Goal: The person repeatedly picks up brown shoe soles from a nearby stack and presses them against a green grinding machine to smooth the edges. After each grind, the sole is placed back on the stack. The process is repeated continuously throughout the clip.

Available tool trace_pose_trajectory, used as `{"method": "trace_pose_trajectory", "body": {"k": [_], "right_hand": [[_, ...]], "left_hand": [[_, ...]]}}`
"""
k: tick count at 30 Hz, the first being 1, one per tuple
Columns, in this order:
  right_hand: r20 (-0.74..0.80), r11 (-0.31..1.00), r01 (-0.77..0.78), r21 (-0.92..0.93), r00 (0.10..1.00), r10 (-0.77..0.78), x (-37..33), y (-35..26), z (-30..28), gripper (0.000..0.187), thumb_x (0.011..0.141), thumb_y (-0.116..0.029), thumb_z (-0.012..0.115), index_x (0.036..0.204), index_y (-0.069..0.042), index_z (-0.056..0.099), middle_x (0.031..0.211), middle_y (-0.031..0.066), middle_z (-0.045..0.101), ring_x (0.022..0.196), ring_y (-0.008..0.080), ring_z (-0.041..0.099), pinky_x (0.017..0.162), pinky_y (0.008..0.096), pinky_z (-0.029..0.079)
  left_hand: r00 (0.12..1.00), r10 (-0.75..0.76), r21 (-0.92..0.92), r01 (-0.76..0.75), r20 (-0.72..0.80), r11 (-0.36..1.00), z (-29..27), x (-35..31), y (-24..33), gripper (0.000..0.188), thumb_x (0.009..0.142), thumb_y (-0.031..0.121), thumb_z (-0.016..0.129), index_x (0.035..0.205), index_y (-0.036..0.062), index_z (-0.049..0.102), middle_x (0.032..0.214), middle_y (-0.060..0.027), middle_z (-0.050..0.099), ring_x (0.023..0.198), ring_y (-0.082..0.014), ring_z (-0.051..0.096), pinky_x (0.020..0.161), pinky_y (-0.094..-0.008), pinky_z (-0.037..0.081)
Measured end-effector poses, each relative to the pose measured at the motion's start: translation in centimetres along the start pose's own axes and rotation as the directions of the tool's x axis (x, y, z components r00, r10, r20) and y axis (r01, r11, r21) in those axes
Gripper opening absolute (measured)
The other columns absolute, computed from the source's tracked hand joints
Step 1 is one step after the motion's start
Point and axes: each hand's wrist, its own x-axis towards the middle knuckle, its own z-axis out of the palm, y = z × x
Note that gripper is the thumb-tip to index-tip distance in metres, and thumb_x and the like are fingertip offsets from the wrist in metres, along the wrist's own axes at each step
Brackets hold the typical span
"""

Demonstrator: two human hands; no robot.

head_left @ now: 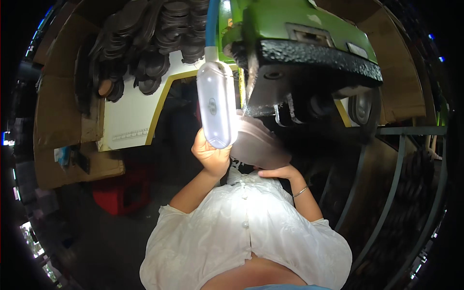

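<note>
A grey-brown shoe sole [258, 142] is held at the working end of a green machine [314, 36] with a black underside. My left hand [211, 155] is closed at the sole's left side, its fingertips hidden behind a white oval lamp [216, 104]. From below right, my right hand [280, 173] grips the sole's near edge; part of its fingers is out of sight under the sole. The lamp hangs in front of the left hand and covers the sole's left edge. Metal parts [285, 112] of the machine sit just above the sole's far edge.
Stacks of dark soles [176, 24] lie on a white tabletop [125, 121] at far left, with cardboard walls [63, 101] around. More soles [360, 107] are at right. A red stool [116, 193] stands lower left; a grey metal rack [394, 179] is at right.
</note>
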Motion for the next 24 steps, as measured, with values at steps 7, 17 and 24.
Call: {"method": "trace_pose_trajectory", "body": {"k": [7, 17, 24], "right_hand": [[-0.073, 0.989, -0.054, 0.135, 0.995, 0.064, -2.2, -1.7, -0.7, 0.040, 0.073, -0.017, 0.069, 0.105, 0.003, 0.057, 0.096, 0.0116, 0.062, 0.085, 0.0173, 0.059, 0.077, 0.0260, 0.046], [-0.083, 0.999, -0.053, 0.011, 0.995, 0.054, 1.9, -2.7, 5.2, 0.046, 0.075, -0.024, 0.067, 0.111, 0.000, 0.053, 0.110, 0.0133, 0.055, 0.099, 0.0211, 0.053, 0.085, 0.0312, 0.042], [-0.127, 0.974, -0.100, -0.203, 0.989, 0.076, -2.6, -4.5, 1.0, 0.034, 0.069, -0.015, 0.069, 0.095, 0.003, 0.061, 0.091, 0.0110, 0.063, 0.086, 0.0187, 0.058, 0.077, 0.0284, 0.044]], "left_hand": [[0.999, -0.049, 0.116, 0.048, 0.001, 0.992, 0.8, -0.1, -0.9, 0.037, 0.078, 0.018, 0.063, 0.106, -0.0032, 0.050, 0.096, -0.0106, 0.056, 0.088, -0.0170, 0.054, 0.081, -0.0291, 0.042], [0.591, -0.702, 0.391, 0.583, 0.398, 0.712, 5.1, 2.8, 1.3, 0.027, 0.080, 0.024, 0.063, 0.092, -0.0006, 0.060, 0.079, -0.0059, 0.061, 0.071, -0.0105, 0.055, 0.066, -0.0245, 0.045], [0.675, -0.604, 0.181, 0.590, 0.424, 0.787, 2.4, 2.5, 2.8, 0.020, 0.081, 0.008, 0.058, 0.099, -0.0001, 0.057, 0.092, -0.0057, 0.059, 0.084, -0.0120, 0.054, 0.076, -0.0266, 0.044]]}}
